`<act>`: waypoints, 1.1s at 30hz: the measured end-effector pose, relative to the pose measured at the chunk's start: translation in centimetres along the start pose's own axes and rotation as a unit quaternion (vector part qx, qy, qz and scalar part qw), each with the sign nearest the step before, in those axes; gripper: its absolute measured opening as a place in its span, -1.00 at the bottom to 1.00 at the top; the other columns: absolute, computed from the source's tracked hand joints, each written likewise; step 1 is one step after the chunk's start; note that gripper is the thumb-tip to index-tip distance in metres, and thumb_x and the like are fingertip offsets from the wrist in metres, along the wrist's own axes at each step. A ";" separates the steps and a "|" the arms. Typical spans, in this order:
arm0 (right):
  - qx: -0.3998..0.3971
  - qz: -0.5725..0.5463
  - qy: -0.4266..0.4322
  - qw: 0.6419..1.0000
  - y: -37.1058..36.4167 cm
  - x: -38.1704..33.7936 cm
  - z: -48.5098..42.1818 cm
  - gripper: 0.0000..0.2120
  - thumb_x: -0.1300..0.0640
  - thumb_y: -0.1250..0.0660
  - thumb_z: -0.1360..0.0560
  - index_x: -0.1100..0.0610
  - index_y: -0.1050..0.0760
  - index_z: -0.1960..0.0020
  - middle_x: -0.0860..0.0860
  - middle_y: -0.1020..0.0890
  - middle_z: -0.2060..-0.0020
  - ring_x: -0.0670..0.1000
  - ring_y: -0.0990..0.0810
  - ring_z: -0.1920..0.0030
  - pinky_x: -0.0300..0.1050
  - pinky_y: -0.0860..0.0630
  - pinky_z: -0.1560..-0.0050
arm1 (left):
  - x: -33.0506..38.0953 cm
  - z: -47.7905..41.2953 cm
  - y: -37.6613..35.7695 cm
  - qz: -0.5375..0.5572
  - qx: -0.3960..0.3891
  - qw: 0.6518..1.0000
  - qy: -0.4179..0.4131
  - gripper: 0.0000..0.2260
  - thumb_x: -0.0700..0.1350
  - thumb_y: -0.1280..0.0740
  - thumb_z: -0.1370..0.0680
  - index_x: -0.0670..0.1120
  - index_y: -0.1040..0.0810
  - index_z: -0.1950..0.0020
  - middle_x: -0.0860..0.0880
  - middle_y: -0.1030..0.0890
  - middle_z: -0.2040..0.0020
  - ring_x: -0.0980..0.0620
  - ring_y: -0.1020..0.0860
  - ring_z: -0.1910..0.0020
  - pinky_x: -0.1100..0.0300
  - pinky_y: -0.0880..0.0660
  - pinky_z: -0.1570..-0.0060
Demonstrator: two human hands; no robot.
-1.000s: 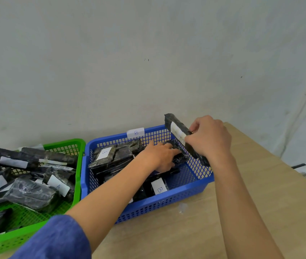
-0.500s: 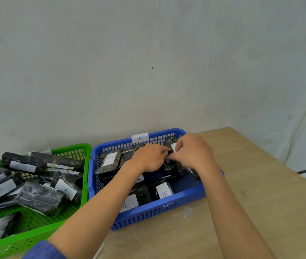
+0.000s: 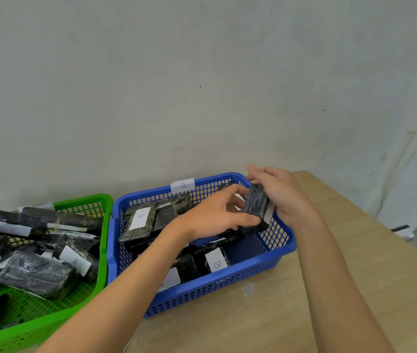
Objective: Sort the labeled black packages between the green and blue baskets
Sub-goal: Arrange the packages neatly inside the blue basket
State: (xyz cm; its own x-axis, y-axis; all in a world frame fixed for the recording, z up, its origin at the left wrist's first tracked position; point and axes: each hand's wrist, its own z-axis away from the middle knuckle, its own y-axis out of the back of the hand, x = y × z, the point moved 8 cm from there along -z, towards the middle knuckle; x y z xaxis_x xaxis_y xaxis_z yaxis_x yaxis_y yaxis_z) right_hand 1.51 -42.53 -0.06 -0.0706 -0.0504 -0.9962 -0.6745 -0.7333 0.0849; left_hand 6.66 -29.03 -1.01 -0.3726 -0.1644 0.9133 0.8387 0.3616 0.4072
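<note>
Package lifted (between left hand and right hand).

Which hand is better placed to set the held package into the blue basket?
Probably right: the right hand grips the package above the blue basket; the left hand only pinches its edge.

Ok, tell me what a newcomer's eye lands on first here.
First, the left hand and right hand meet over the right end of the blue basket, holding one black package between them. Then the colours: the blue basket, with a white tag marked B on its far rim, sits beside a green basket at the left, heaped with more packages, one of them labelled A.
</note>
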 end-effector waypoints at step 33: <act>-0.140 0.196 0.123 0.963 6.8 -2.1 2.2 -0.76 0.22 -0.57 -0.45 -0.01 -0.74 -0.07 -0.01 -0.77 0.06 0.03 -0.66 0.20 -0.08 -0.63 0.28 | -4.9 -5.8 1.4 -0.164 0.197 0.944 0.208 -0.03 0.12 -0.56 -0.34 -0.22 -0.07 -0.51 -0.17 -0.55 -0.28 -0.20 -0.55 -0.23 0.04 -0.49 -0.03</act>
State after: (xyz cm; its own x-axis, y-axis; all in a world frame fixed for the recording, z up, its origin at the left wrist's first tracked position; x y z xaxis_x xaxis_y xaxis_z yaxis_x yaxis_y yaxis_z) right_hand -4.57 -45.95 2.64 -0.0797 -0.4943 -0.8657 -0.4045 -0.7777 0.4813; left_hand 11.93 -33.05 -4.90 -0.3286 -0.6437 0.6911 0.4621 0.5286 0.7121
